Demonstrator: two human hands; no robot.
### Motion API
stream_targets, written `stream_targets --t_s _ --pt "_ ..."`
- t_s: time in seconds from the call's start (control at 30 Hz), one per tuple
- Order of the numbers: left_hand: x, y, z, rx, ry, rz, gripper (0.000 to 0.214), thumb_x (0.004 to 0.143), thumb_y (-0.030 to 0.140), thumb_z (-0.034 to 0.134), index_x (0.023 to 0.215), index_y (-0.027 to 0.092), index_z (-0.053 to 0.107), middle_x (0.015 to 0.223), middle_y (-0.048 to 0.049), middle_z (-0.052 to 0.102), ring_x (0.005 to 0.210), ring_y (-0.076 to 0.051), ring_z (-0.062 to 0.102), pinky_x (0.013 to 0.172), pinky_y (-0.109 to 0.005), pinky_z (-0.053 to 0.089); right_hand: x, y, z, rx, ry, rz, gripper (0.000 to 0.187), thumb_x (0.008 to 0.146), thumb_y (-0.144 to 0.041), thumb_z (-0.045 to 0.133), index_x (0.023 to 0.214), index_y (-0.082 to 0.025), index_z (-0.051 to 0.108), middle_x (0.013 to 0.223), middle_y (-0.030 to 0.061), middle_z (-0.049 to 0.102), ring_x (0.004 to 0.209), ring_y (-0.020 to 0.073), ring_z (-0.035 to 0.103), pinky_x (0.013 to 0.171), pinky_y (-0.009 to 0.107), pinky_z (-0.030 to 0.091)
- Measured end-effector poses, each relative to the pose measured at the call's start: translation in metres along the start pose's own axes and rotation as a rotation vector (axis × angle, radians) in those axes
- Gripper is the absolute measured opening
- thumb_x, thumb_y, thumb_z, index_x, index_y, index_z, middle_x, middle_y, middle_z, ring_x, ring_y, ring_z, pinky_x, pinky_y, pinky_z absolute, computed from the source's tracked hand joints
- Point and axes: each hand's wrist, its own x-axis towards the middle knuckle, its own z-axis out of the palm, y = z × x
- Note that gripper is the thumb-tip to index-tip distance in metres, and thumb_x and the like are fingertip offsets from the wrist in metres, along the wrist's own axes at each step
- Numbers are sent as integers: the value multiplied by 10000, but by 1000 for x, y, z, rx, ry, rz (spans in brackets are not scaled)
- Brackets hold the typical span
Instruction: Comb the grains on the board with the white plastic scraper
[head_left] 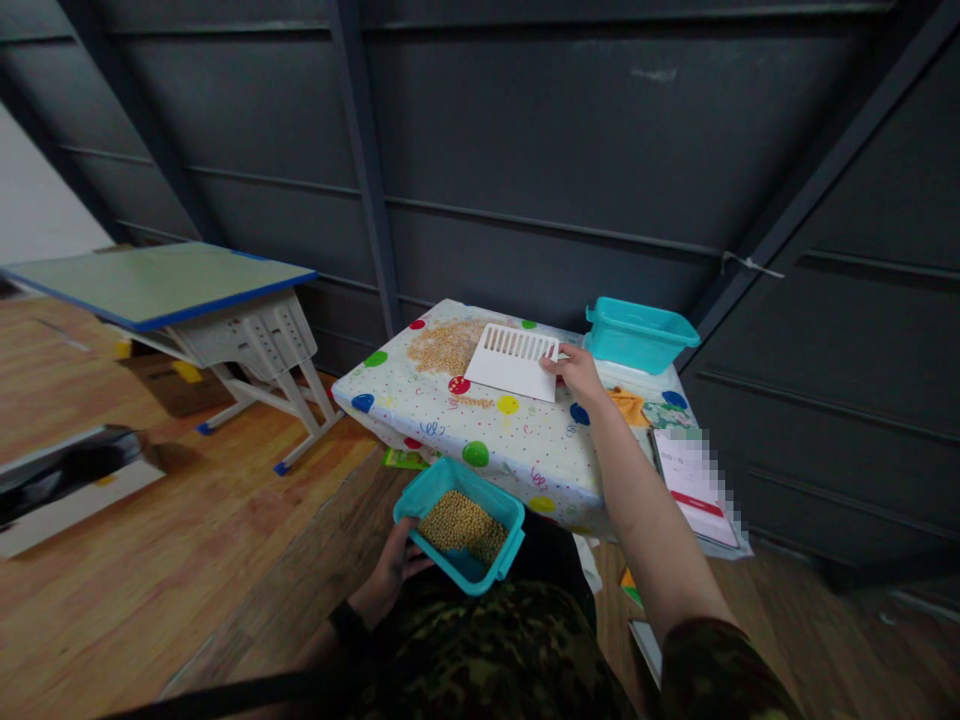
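Observation:
My left hand [397, 560] grips the near-left rim of a turquoise plastic tub [512, 505], holding it in front of the table edge. Soybeans [463, 525] cover much of the tub's bottom. Over the table, my right hand [574, 370] is closed on the right edge of a white slotted board [511, 376], whose row of slots runs along the far side. A patch of loose soybeans [442, 347] is spread on the tabletop left of the board. A smaller line of beans [472, 403] lies just in front of it.
The table wears a balloon-patterned cloth [420, 425]. At its back right stands a second turquoise tub [641, 335], near an orange cloth [628, 406] and a tablet [694, 490]. A green-topped desk [165, 280] stands to the left. Behind rises a dark panelled wall [525, 130].

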Motion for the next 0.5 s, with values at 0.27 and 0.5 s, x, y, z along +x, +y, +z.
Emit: stream_targets --t_s 0.27,0.5 --pt "7 -5 -1 -36 5 7 355 1005 445 630 1265 204 635 1318 -188 771 1005 -337 791 1053 -591 647 -7 -14 1 28 -15 37 318 558 -367 824 821 -214 730 757 24 742 711 232 673 568 304 510" --pt "-1 -5 -13 -115 24 47 332 877 409 749 1140 217 681 1341 -168 778 1098 -389 798 1016 -627 664 -35 -10 -24 -62 71 1 427 625 -486 908 910 -219 735 755 57 758 645 247 681 537 332 521"
